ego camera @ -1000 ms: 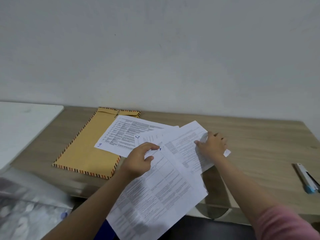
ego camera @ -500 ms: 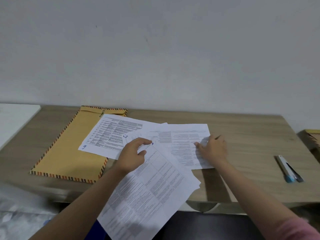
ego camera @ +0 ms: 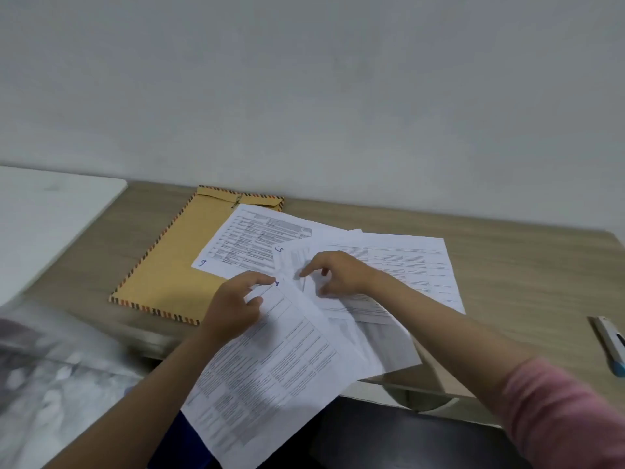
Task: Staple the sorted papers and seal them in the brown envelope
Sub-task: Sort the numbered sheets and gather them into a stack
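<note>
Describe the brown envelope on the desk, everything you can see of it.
The brown envelope is a large flat paper one, tan, edged with a striped red, dark and pale border. It lies flat on the wooden desk, angled, its flap end toward the wall, with a small string or clasp closure near that end. A printed sheet marked 9 overlaps its right side. Neither hand touches it. Whether the flap is sealed cannot be told.

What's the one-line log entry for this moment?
stage: sorting | papers: fanned, unstapled | left hand: pinching sheet | right hand: on sheets | envelope: flat | stapler: untouched
</note>
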Demonstrator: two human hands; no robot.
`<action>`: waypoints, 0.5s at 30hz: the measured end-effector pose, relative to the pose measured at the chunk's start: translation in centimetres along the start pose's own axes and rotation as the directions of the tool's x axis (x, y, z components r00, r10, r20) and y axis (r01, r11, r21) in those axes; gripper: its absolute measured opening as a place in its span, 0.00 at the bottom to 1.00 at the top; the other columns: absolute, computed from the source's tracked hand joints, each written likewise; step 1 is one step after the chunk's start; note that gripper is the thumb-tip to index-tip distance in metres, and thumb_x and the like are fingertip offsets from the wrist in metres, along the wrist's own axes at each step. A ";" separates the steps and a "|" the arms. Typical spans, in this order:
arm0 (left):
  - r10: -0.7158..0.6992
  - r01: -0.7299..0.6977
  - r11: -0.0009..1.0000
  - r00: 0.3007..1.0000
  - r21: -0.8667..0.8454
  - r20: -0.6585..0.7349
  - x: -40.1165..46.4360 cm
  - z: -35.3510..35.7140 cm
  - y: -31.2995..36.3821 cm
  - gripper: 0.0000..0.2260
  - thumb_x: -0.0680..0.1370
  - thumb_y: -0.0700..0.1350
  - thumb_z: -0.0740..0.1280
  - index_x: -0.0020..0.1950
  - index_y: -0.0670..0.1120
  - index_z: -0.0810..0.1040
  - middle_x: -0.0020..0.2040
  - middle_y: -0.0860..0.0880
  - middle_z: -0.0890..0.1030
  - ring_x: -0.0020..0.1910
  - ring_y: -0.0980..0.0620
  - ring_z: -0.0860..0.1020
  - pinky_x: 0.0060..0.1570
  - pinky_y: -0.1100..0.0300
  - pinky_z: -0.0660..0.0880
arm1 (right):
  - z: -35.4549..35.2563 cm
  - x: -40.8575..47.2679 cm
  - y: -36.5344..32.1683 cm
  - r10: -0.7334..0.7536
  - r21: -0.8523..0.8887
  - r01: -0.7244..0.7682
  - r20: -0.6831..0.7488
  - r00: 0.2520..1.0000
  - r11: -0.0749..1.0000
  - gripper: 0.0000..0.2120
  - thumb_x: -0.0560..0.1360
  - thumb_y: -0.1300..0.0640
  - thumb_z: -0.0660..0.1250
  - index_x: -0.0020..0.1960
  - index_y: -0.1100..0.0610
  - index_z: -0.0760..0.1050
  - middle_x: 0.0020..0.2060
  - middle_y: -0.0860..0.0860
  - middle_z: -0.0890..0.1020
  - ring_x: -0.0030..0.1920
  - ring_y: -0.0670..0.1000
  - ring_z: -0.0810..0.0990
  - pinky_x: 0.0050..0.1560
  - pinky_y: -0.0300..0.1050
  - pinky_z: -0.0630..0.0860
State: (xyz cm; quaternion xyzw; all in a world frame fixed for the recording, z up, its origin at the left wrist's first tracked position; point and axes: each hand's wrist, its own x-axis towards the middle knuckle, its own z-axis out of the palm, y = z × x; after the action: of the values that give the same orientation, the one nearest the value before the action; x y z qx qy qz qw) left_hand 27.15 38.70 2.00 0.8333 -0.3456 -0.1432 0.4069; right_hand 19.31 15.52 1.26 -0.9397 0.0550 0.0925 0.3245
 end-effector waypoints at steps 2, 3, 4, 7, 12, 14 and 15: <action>-0.044 0.044 0.999 0.999 -0.015 -0.012 -0.9 -0.6 -0.9 0.20 0.70 0.28 0.63 0.53 0.48 0.81 0.54 0.54 0.81 0.56 0.56 0.77 0.56 0.64 0.71 | 0.2 1.4 -0.7 -0.042 -0.179 0.070 0.156 0.987 0.981 0.21 0.63 0.62 0.75 0.48 0.40 0.78 0.58 0.47 0.77 0.56 0.52 0.74 0.51 0.48 0.73; -0.073 0.072 0.997 0.997 -0.039 -0.026 -1.4 -0.9 -1.2 0.21 0.70 0.28 0.63 0.52 0.51 0.81 0.54 0.55 0.81 0.56 0.57 0.77 0.54 0.64 0.72 | 0.2 1.8 -0.9 -0.052 -0.252 0.101 0.195 0.979 0.962 0.21 0.63 0.61 0.76 0.51 0.42 0.78 0.58 0.48 0.76 0.57 0.53 0.73 0.52 0.49 0.72; -0.097 0.094 0.993 0.995 -0.064 -0.039 -1.8 -1.0 -1.4 0.22 0.70 0.27 0.62 0.50 0.52 0.81 0.53 0.55 0.81 0.55 0.58 0.77 0.51 0.65 0.73 | 0.1 2.1 -0.9 -0.054 -0.320 0.121 0.212 0.976 0.940 0.23 0.63 0.59 0.76 0.55 0.44 0.78 0.58 0.48 0.75 0.58 0.53 0.72 0.52 0.49 0.71; -0.126 0.119 0.987 0.991 -0.110 -0.056 -2.7 -1.2 -2.1 0.23 0.70 0.26 0.62 0.47 0.55 0.80 0.53 0.53 0.81 0.44 0.61 0.79 0.40 0.67 0.74 | -0.2 2.5 -1.1 -0.091 -0.483 0.193 0.227 0.970 0.854 0.25 0.64 0.53 0.76 0.59 0.46 0.76 0.56 0.47 0.74 0.57 0.53 0.69 0.49 0.48 0.66; -0.129 0.122 0.985 0.990 -0.123 -0.056 -3.2 -0.9 -2.6 0.21 0.70 0.27 0.62 0.49 0.52 0.81 0.54 0.54 0.82 0.49 0.55 0.79 0.46 0.56 0.77 | -0.4 2.1 -1.2 -0.181 -0.548 0.257 0.191 0.965 0.796 0.19 0.64 0.48 0.75 0.54 0.44 0.77 0.46 0.44 0.68 0.51 0.47 0.64 0.51 0.46 0.60; -0.123 0.117 0.987 0.991 -0.111 -0.048 -3.1 -0.6 -2.2 0.21 0.70 0.27 0.62 0.51 0.50 0.81 0.54 0.54 0.82 0.52 0.56 0.78 0.51 0.60 0.74 | -0.4 1.7 -0.9 -0.218 -0.555 0.273 0.165 0.962 0.786 0.15 0.65 0.49 0.74 0.51 0.45 0.78 0.46 0.44 0.70 0.51 0.47 0.66 0.53 0.46 0.60; -0.112 0.108 0.990 0.993 -0.095 -0.039 -3.0 -0.5 -2.0 0.21 0.70 0.27 0.62 0.52 0.50 0.81 0.55 0.53 0.82 0.54 0.57 0.78 0.53 0.61 0.74 | -0.3 1.6 -0.7 -0.237 -0.557 0.280 0.150 0.960 0.782 0.12 0.67 0.51 0.72 0.50 0.47 0.79 0.46 0.45 0.74 0.52 0.48 0.69 0.55 0.46 0.60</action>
State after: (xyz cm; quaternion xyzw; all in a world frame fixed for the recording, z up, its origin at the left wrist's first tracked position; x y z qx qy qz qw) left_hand 26.14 41.93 0.67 0.8344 -0.2831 -0.1626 0.4440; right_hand 21.02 15.81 1.56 -0.9881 -0.1165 0.0929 0.0383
